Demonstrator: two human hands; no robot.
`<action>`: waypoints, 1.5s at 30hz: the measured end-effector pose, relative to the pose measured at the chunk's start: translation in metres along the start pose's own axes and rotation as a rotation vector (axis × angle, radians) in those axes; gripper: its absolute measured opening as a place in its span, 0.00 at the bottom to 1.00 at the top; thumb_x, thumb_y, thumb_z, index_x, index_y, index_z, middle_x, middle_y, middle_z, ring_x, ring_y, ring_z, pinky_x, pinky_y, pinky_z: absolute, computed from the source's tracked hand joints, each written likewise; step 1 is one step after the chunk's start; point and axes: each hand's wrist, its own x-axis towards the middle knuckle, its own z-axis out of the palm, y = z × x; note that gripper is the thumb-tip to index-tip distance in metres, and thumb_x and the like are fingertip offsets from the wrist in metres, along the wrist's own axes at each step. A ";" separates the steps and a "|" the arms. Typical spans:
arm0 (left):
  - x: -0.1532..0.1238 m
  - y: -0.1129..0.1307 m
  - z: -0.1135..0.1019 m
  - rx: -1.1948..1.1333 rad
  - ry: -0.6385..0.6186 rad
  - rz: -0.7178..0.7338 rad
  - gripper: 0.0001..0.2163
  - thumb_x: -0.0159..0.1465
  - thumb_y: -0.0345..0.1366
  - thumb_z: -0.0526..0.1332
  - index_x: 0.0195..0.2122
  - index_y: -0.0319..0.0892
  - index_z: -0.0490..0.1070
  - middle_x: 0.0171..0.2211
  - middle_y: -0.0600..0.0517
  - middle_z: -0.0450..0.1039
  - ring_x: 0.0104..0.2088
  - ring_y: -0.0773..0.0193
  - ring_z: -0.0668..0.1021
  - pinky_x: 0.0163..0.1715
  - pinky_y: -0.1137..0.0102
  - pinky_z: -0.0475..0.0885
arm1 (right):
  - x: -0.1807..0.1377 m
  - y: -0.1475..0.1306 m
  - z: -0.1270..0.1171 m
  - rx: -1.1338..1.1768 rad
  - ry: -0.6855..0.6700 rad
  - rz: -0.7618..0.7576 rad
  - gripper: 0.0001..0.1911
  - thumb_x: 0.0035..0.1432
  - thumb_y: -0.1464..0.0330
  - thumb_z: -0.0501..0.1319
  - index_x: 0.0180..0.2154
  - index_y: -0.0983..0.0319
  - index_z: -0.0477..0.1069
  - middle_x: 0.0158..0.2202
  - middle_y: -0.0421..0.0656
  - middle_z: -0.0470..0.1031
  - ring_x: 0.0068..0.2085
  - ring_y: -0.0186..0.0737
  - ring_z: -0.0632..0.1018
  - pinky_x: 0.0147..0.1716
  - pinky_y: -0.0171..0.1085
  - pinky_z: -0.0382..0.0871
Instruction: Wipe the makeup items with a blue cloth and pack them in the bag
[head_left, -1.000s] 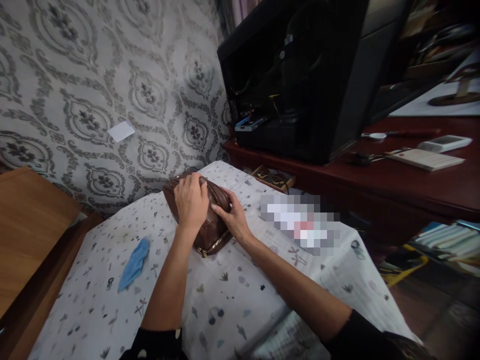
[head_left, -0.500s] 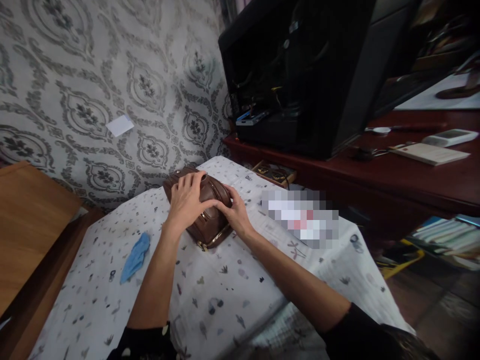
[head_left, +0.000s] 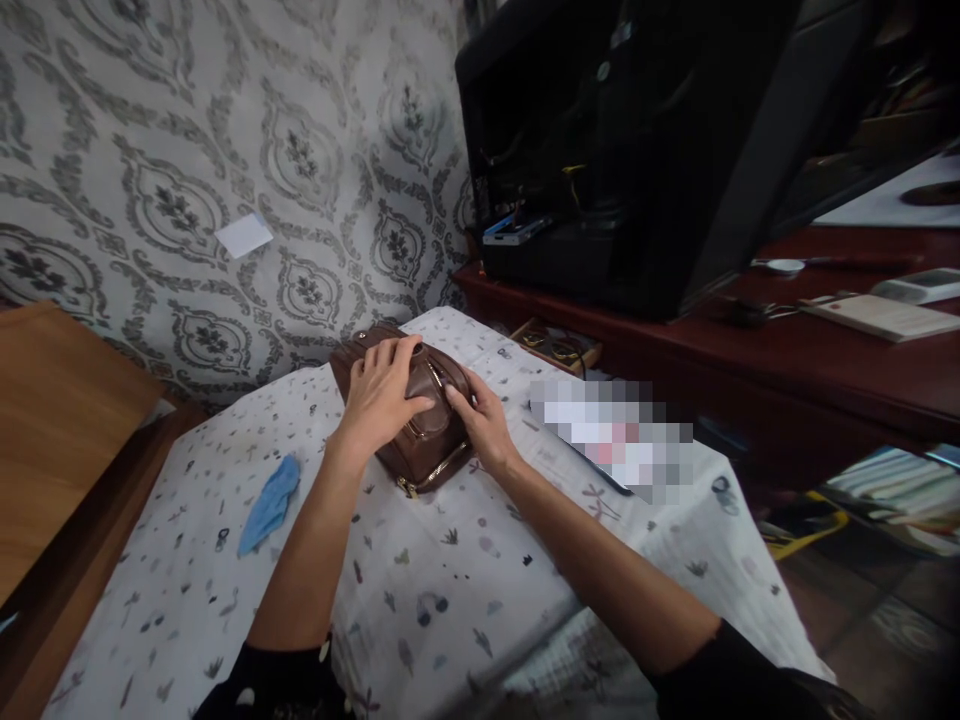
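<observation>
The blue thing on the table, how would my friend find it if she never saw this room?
Start at the table covered by a white cloth printed with tiny dark shapes. Both hands, left hand and right hand, rest on a brown leather bag near the far end. Left of the bag lies the blue cloth, small and crumpled, the only blue thing on the table.

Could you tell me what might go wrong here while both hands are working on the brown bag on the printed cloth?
The brown bag lies near the far edge of the loose printed cloth; a push from the left hand or right hand might slide it toward the wall. The cloth may bunch under the forearms. The blue rag lies close to the left forearm and could get swept aside.
</observation>
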 end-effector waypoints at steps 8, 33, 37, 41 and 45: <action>0.001 -0.001 0.002 0.000 0.004 -0.006 0.35 0.58 0.36 0.70 0.64 0.50 0.54 0.61 0.45 0.63 0.62 0.46 0.66 0.59 0.51 0.62 | -0.006 0.001 0.000 -0.287 0.089 -0.142 0.26 0.61 0.63 0.58 0.60 0.59 0.65 0.58 0.48 0.74 0.56 0.49 0.75 0.59 0.52 0.68; 0.024 -0.010 -0.016 -0.171 0.109 0.005 0.14 0.68 0.39 0.56 0.52 0.44 0.71 0.52 0.47 0.75 0.52 0.55 0.76 0.54 0.60 0.70 | -0.025 0.009 0.025 -0.260 0.164 0.000 0.48 0.58 0.47 0.61 0.70 0.61 0.47 0.68 0.55 0.58 0.69 0.57 0.58 0.67 0.59 0.50; 0.030 -0.006 -0.014 -0.125 0.152 -0.042 0.13 0.69 0.41 0.55 0.48 0.44 0.74 0.47 0.47 0.78 0.48 0.55 0.78 0.52 0.63 0.70 | -0.025 0.011 0.025 -0.251 0.169 0.028 0.48 0.56 0.45 0.61 0.68 0.62 0.51 0.66 0.56 0.60 0.68 0.58 0.60 0.66 0.59 0.52; 0.036 -0.009 -0.014 -0.079 0.113 -0.060 0.10 0.65 0.36 0.60 0.46 0.42 0.76 0.47 0.46 0.78 0.47 0.56 0.78 0.51 0.63 0.70 | -0.024 0.012 0.025 -0.260 0.182 0.001 0.45 0.56 0.45 0.61 0.66 0.61 0.54 0.65 0.55 0.62 0.66 0.57 0.62 0.65 0.59 0.55; 0.045 -0.009 -0.018 0.031 0.117 -0.141 0.11 0.67 0.36 0.55 0.38 0.44 0.78 0.40 0.45 0.80 0.43 0.54 0.79 0.46 0.63 0.70 | -0.024 0.013 0.026 -0.271 0.195 -0.023 0.44 0.56 0.44 0.61 0.65 0.61 0.56 0.64 0.55 0.63 0.65 0.57 0.63 0.64 0.59 0.56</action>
